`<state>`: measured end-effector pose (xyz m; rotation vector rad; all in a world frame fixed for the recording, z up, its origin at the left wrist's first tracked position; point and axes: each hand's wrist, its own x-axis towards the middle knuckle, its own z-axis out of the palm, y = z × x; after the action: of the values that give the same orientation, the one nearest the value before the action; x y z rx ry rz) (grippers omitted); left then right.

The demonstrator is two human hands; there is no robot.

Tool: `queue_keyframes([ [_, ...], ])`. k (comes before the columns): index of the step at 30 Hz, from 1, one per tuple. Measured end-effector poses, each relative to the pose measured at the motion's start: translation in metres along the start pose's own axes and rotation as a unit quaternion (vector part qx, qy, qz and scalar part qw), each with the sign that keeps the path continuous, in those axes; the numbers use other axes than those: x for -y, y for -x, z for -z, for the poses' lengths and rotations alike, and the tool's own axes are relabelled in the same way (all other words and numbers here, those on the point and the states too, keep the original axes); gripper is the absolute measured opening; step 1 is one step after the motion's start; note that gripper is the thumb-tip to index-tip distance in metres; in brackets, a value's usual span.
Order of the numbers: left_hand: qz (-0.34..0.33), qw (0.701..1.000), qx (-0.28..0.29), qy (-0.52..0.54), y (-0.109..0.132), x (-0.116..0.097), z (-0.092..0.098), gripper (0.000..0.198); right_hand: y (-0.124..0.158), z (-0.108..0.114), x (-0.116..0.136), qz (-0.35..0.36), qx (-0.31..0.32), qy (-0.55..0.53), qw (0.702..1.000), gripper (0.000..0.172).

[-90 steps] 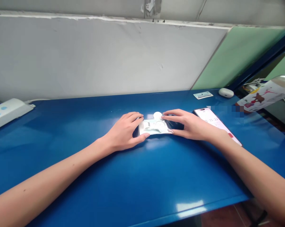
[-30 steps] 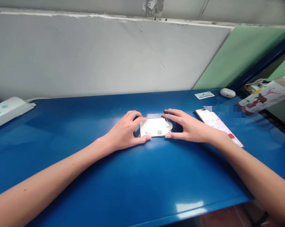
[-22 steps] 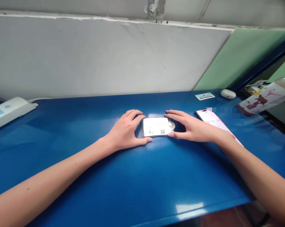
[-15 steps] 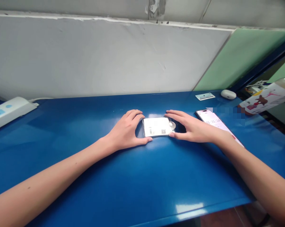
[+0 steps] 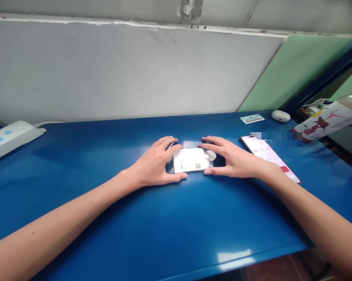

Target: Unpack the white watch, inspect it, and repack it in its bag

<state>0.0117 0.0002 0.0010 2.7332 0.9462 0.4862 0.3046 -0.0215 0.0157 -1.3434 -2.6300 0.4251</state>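
Note:
A white flat package [image 5: 190,160] in clear wrapping lies at the middle of the blue table [image 5: 152,230], with dark printed marks and a round clear part at its right end. My left hand [image 5: 158,162] curves round its left end, thumb along the near side and fingers at the far side. At the right end my right hand [image 5: 227,158] does likewise, its thumb tip by the near right corner. Both hands have thumb and fingers spread wide apart. Whether the fingertips press on the package is hard to tell.
A phone [image 5: 271,158] showing a timer lies partly behind my right forearm. Behind it are a small card [image 5: 252,118] and a white case [image 5: 280,116]. A labelled bottle [image 5: 329,119] leans in at right; a white power strip [image 5: 13,138] is at left.
The package has shifted slightly left and toward me. My right hand has moved a little left, and my left hand has stayed almost in place.

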Motion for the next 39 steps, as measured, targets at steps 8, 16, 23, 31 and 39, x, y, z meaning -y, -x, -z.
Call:
queue_keyframes([
  [8, -0.013, 1.0, 0.013, 0.008, 0.0, 0.001, 0.0, 0.076, -0.003, -0.005, 0.009, 0.018, -0.024, 0.003, 1.0, 0.081],
  [16, -0.006, 1.0, 0.005, 0.011, -0.001, -0.001, 0.0, 0.062, -0.005, -0.006, 0.008, 0.021, -0.032, -0.017, 0.999, 0.086],
  [23, -0.014, 0.999, -0.011, 0.029, -0.001, -0.001, 0.0, 0.06, -0.003, -0.007, 0.006, 0.003, -0.033, -0.02, 0.999, 0.091],
  [31, -0.018, 0.999, -0.01, 0.029, -0.001, -0.001, 0.0, 0.059, -0.004, -0.01, 0.009, 0.005, -0.03, 0.002, 1.0, 0.095],
  [39, -0.017, 0.999, -0.013, 0.033, -0.002, -0.001, 0.0, 0.057, -0.006, -0.02, 0.015, -0.01, -0.068, -0.002, 0.998, 0.086],
])
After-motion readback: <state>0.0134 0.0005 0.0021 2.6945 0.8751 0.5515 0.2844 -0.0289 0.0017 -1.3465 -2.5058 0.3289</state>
